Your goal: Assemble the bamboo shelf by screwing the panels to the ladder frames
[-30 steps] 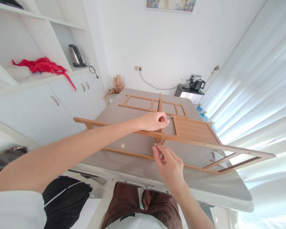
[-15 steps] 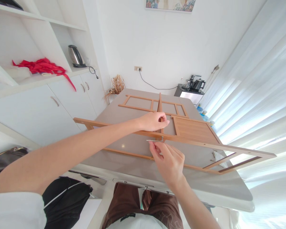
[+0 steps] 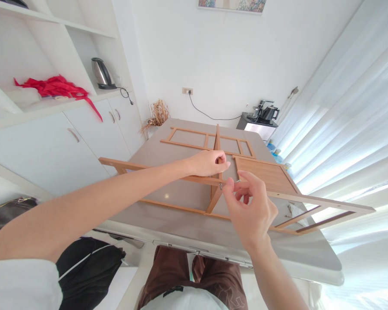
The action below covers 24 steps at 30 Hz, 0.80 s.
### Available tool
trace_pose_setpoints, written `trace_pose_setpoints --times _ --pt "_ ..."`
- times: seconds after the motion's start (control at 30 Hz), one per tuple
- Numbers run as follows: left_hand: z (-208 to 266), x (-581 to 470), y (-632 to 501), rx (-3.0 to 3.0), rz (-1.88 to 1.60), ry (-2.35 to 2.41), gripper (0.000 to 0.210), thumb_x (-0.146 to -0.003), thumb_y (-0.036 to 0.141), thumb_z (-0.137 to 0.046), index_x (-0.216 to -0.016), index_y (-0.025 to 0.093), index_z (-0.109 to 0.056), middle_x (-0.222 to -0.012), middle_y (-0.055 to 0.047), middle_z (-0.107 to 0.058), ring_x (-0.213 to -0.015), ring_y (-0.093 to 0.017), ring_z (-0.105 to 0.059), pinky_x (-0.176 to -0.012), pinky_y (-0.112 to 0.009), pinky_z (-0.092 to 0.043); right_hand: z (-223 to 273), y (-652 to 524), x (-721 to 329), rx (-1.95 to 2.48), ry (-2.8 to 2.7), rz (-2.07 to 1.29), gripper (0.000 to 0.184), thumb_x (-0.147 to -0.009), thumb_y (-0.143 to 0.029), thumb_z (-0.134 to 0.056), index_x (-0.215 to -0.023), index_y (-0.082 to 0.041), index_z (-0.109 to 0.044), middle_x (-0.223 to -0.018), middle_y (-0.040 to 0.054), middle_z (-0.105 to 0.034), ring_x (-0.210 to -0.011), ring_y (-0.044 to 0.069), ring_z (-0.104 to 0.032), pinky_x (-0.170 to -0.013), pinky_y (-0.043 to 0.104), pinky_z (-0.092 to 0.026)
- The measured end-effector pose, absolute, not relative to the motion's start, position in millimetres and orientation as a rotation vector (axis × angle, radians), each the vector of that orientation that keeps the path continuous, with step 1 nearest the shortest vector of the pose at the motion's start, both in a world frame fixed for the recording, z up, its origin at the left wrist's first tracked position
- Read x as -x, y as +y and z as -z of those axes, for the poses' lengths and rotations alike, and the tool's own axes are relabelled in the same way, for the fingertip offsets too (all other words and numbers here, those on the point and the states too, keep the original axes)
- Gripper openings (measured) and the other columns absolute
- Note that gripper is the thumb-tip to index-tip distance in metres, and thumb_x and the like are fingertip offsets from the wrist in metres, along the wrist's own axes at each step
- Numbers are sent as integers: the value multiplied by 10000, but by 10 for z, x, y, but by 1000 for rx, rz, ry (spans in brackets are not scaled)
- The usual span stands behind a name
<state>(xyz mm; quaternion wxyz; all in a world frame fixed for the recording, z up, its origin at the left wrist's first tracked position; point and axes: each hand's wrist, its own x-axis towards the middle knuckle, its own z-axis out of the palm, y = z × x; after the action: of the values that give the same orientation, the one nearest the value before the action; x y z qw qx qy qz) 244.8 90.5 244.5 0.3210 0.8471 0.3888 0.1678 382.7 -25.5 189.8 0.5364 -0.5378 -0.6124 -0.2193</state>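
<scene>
Pinching a hex key (image 3: 220,186) between thumb and forefinger, the right hand (image 3: 252,209) works at the near side of a wooden frame (image 3: 326,203) that stands on its long edge along the front of the grey table (image 3: 310,258). The key's metal end shows at the face of the frame's upper rail, right at the joint with a wooden crosspiece (image 3: 217,140); most of the rest is hidden by the fingers, and whether it is seated in a screw is too small to tell. The left hand (image 3: 207,164) reaches over the rail and curls closed around the crosspiece just behind that joint, its forearm crossing above the frame's left part. Beyond, a second ladder-like frame (image 3: 185,146) lies toward the table's far end, with the crosspiece reaching back to it. A slatted wooden panel (image 3: 271,172) lies to the right of the crosspiece, behind the right hand. A small pale bag (image 3: 298,212) rests on the tabletop, seen through the near frame's right section. A steel kettle (image 3: 101,74) and red fabric (image 3: 58,87) sit on the white shelving at left.
</scene>
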Motion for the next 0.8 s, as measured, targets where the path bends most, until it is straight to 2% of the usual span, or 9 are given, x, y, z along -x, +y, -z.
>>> trace_pose_setpoints --times 0.07,0.17,0.27,0.53,0.8 --pt "-2454 -2446 897 -2228 -437 1025 314 -957 543 -528 -925 232 -567 -879 3 -677 -682 -148 -605 -653 -278 -417 -1910 -263 -3871 1286 -1456 526 142 -914 -188 -672 -1053 -220 -680 -673 -79 -657 -515 51 -573 -565 167 -447" --pt "-2458 -2446 892 -2226 -440 1027 315 -958 544 -529 -916 234 -560 -859 4 -670 -668 -147 -601 -643 -278 -416 -1907 -286 -3938 1286 -1476 500 57 -931 -174 -656 -910 -207 -698 -641 -63 -632 -512 57 -539 -566 176 -432" --pt "-2453 -2446 892 -2221 -452 1028 323 -949 554 -546 -899 234 -554 -833 9 -660 -655 -145 -590 -630 -277 -414 -1860 -316 -3992 1287 -1494 498 118 -946 -223 -683 -832 -195 -681 -613 -59 -613 -512 58 -514 -561 185 -404" --pt "-2457 -2446 880 -2205 -482 1033 331 -934 556 -569 -865 233 -562 -793 14 -637 -634 -143 -573 -606 -274 -415 -1615 -397 -4040 1312 -1533 432 152 -975 -231 -661 -833 -182 -682 -603 -57 -583 -511 55 -481 -572 192 -383" --pt "-2467 -2448 874 -2193 -478 1037 321 -937 546 -570 -864 234 -556 -798 17 -636 -626 -138 -569 -607 -269 -424 -1417 -459 -4009 1347 -1559 438 109 -1012 -218 -600 -944 -196 -683 -651 -66 -616 -503 36 -458 -572 166 -378"
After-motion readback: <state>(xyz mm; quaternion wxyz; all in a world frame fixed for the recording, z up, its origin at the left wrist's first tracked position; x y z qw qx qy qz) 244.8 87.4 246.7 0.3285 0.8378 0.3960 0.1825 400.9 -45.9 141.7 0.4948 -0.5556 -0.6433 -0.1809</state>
